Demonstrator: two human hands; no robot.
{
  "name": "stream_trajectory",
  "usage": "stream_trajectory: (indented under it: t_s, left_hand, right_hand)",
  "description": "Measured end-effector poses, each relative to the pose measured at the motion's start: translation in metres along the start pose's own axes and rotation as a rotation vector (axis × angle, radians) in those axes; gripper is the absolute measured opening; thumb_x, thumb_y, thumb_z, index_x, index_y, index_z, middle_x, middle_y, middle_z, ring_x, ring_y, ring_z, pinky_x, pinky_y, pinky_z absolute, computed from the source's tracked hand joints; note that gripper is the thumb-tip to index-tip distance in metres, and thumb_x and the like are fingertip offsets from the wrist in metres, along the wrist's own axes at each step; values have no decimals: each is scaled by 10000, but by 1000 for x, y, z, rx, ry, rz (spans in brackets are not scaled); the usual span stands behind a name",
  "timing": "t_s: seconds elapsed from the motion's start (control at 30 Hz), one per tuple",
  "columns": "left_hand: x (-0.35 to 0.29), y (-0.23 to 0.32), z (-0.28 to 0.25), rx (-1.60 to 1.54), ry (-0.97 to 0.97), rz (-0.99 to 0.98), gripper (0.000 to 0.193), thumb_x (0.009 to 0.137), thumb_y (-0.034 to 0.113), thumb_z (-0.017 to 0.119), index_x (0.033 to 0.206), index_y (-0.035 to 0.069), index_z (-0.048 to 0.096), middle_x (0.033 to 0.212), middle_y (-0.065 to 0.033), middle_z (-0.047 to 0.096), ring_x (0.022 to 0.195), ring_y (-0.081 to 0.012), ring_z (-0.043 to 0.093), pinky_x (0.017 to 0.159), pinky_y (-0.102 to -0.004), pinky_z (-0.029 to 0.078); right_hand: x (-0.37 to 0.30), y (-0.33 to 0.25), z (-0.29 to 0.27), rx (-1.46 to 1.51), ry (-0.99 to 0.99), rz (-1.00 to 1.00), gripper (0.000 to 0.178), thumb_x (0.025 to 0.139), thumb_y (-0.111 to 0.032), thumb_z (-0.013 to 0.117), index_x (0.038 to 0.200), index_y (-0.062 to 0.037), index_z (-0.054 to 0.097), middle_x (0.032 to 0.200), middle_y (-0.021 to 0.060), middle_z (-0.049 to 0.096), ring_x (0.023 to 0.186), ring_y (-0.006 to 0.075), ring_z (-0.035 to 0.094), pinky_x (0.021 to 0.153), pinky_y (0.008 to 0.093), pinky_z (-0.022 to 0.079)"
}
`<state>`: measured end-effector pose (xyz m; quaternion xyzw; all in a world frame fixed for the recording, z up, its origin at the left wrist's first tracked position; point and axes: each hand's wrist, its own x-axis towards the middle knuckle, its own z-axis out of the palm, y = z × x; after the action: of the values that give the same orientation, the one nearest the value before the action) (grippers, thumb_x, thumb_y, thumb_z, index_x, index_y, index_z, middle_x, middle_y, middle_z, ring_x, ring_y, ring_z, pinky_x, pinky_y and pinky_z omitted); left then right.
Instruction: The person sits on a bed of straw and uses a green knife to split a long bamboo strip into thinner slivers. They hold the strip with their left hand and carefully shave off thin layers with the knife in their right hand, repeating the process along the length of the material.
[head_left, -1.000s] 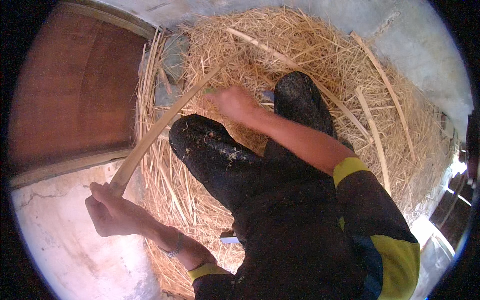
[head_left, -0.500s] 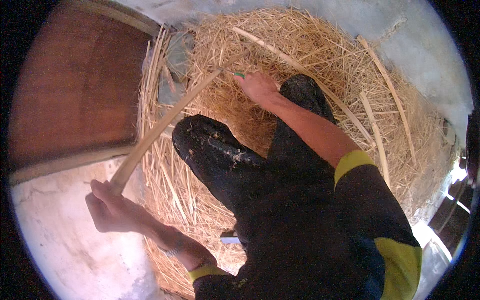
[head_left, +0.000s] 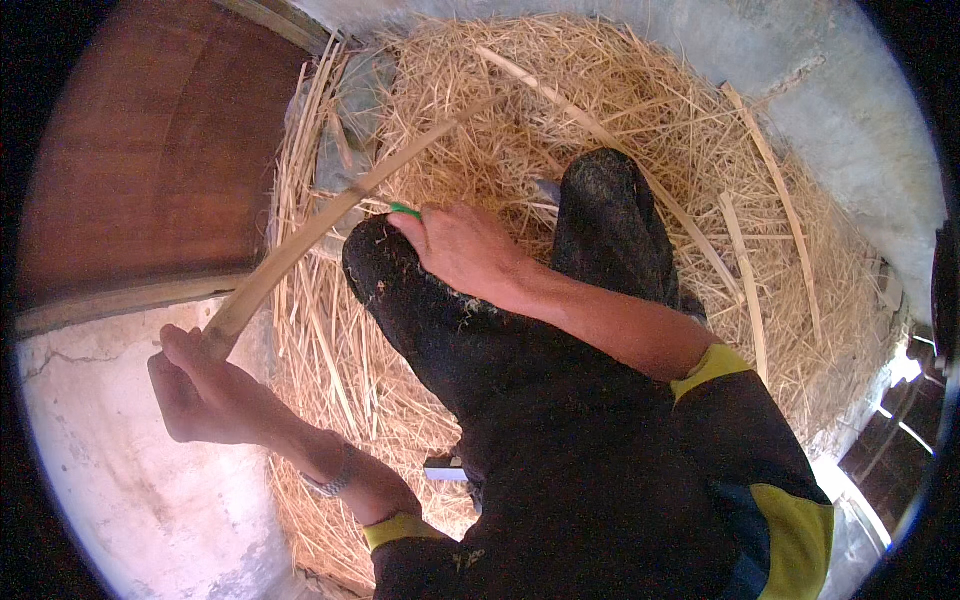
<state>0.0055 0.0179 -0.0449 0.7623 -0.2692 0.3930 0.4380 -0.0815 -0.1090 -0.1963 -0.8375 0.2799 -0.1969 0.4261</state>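
Observation:
My left hand [head_left: 205,395] is closed around the near end of a long, flat bamboo strip [head_left: 285,262]. The strip slants up and away to the right, and its far end lies over the straw. In my right hand [head_left: 465,248], above my left knee, is a knife with a green handle [head_left: 404,209]. Its thin blade, only partly seen, reaches to the strip at about mid-length. Most of the handle is hidden by my fingers.
Loose straw [head_left: 520,140] covers the floor around my dark-trousered legs [head_left: 610,210]. Several other bamboo strips [head_left: 745,270] lie on it to the right. A brown panel [head_left: 150,170] stands at the left, a pale wall [head_left: 850,130] at the far right.
My right hand has drawn the knife along the strip toward me and to the left. My left hand has shifted slightly left and up, still gripping the strip.

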Motion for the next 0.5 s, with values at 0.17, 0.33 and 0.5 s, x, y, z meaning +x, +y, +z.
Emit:
stream_trajectory:
  t_s: [0.17, 0.33, 0.5]
  left_hand:
    - [-3, 11, 0, -31, 36, 24, 337, 846, 165, 575, 559, 2, 507, 519, -23, 485, 504, -69, 405, 465, -232, 334]
    - [1, 0, -11, 7, -57, 59, 340, 860, 160, 576, 573, -14, 522, 527, -50, 542, 489, -66, 444, 434, -228, 336]
    - [-5, -6, -15, 73, -127, 89, 356, 873, 178, 555, 572, -10, 526, 515, -58, 551, 465, -72, 457, 427, -230, 357]
  right_hand:
    - [-4, -13, -3, -78, 117, -109, 476, 895, -387, 456, 746, 46, 587, 519, 226, 545, 500, 383, 581, 455, 455, 463]
    - [-6, -14, 2, -192, 128, -124, 445, 905, -351, 444, 753, 37, 597, 544, 198, 570, 489, 345, 589, 433, 443, 463]
    - [5, 119, 10, -419, 159, -61, 347, 938, -269, 349, 888, -41, 605, 664, 166, 600, 615, 345, 607, 540, 465, 481]
